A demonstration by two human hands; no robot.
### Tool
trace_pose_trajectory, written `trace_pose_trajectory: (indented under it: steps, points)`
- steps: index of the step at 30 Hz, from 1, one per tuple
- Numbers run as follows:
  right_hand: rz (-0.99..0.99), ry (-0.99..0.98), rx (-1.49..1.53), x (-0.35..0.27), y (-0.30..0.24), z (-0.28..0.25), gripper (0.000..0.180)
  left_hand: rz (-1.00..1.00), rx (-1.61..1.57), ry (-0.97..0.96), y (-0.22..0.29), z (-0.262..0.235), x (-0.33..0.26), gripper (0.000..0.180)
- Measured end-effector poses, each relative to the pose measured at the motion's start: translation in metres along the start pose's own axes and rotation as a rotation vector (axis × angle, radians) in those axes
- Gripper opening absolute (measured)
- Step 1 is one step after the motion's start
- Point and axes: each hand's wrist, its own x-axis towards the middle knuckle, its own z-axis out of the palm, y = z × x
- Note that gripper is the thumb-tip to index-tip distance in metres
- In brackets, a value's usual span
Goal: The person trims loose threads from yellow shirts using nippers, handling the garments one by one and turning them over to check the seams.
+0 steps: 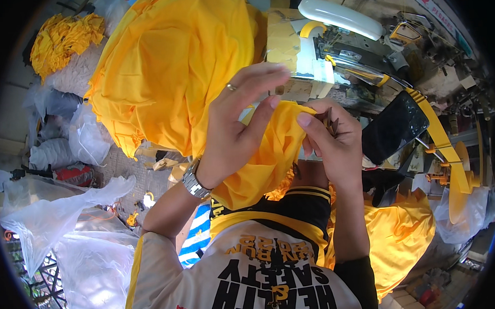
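Observation:
My left hand (233, 125), with a ring and a metal-band watch (194, 179) on its wrist, is held over a piece of yellow fabric (264, 167). Its fingers are stretched out and the thumb stands apart from them. The fabric hangs in folds in front of my lap. My right hand (337, 143) pinches the upper right edge of this fabric between thumb and fingers. A dark metal tool (331, 122), perhaps thread snips, is tucked in the same hand; most of it is hidden by the fingers.
A large heap of yellow fabric (162, 65) rises at the far left, with a smaller bundle (66, 43) beyond. A sewing machine (348, 58) under a white lamp (341, 18) stands far right. Nearer are a phone (396, 127), more yellow cloth (397, 236) and clear plastic bags (93, 258).

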Motion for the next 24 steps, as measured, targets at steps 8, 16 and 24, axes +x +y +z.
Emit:
trace_pose_trajectory:
  steps: [8,16,24]
  points:
    - [-0.050,-0.016,-0.044,-0.003,-0.013,-0.003,0.008,-0.125,-0.106,-0.491,0.004,-0.026,0.027,0.011]
    - [-0.278,0.216,-0.603,-0.042,0.020,0.002,0.018,0.092,0.076,-0.517,-0.002,-0.034,0.045,0.010]
    - [-0.355,0.180,-0.880,-0.082,0.069,0.010,0.016,0.247,0.416,-0.330,0.008,-0.057,0.052,0.014]
